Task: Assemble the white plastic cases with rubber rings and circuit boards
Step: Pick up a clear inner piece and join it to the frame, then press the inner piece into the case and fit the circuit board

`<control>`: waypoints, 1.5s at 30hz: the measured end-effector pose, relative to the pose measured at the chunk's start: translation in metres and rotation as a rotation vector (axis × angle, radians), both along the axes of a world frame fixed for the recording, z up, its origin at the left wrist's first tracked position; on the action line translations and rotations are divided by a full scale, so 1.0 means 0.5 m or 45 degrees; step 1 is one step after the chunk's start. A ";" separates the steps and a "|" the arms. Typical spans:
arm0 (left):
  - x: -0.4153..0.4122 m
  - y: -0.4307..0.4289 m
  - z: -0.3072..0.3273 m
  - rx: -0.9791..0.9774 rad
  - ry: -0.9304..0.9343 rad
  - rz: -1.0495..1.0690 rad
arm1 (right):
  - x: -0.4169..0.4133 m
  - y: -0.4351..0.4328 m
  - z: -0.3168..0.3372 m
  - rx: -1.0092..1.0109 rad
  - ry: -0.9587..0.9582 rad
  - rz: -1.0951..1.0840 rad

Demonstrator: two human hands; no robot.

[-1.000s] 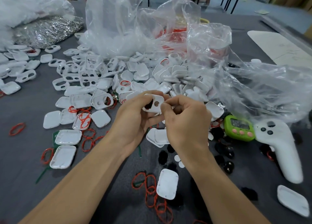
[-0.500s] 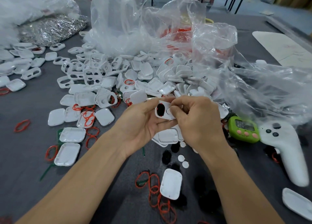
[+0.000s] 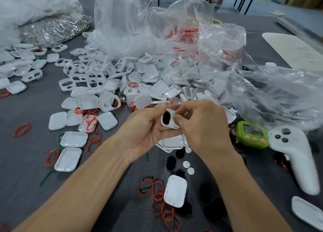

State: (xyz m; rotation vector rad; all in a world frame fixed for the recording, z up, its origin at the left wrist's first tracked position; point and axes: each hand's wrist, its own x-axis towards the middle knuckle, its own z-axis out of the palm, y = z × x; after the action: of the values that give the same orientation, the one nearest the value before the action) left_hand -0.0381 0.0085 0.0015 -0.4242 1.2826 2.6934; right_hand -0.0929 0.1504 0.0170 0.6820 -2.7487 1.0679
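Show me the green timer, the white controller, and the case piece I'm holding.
green timer (image 3: 252, 130): head view, on its screen.
white controller (image 3: 300, 161): head view, middle of its handle.
case piece (image 3: 170, 125): head view, white rim below the dark oval.

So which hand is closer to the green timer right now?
Right. The right hand sits just beside the green timer, apart from it; the left hand is farther off, on the right hand's other side.
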 end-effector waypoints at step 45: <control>-0.019 -0.125 0.007 0.074 -0.239 0.305 | -0.219 -0.239 0.052 0.473 -0.069 0.130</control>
State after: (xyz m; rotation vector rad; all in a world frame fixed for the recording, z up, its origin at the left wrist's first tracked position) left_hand -0.0474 -0.0540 0.0051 -0.8513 1.1649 2.7889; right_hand -0.2026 0.0309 0.0430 0.8561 -3.0213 0.5984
